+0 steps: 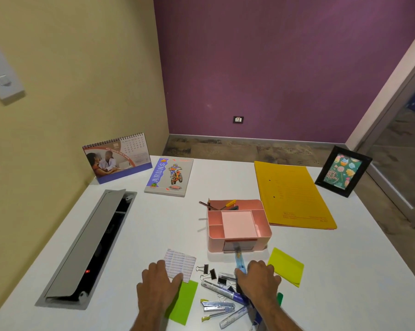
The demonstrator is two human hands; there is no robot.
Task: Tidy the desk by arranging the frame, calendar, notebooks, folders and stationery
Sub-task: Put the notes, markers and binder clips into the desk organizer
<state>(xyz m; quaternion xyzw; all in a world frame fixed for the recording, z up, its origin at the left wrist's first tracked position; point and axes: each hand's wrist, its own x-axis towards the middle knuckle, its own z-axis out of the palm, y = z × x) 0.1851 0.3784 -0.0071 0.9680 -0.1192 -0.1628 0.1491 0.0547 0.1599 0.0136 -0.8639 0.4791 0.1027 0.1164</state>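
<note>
The folders (293, 194), notebook (169, 176), calendar (117, 157) and frame (343, 170) are found arranged along the far desk (345, 271) edge. Stationery sorting into the pink organiser (240, 225) is judged in hand. A blue pen (240, 261) is pinched by the right hand (259, 280); the left hand (160, 283) lies flat, holding nothing. Lifting into a compartment is called for.

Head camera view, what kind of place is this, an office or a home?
Probably a small office or study corner, though it could be a home one. A white desk with a built-in cable hatch, a desk calendar, a yellow folder and a pink organiser suggest it.
</note>
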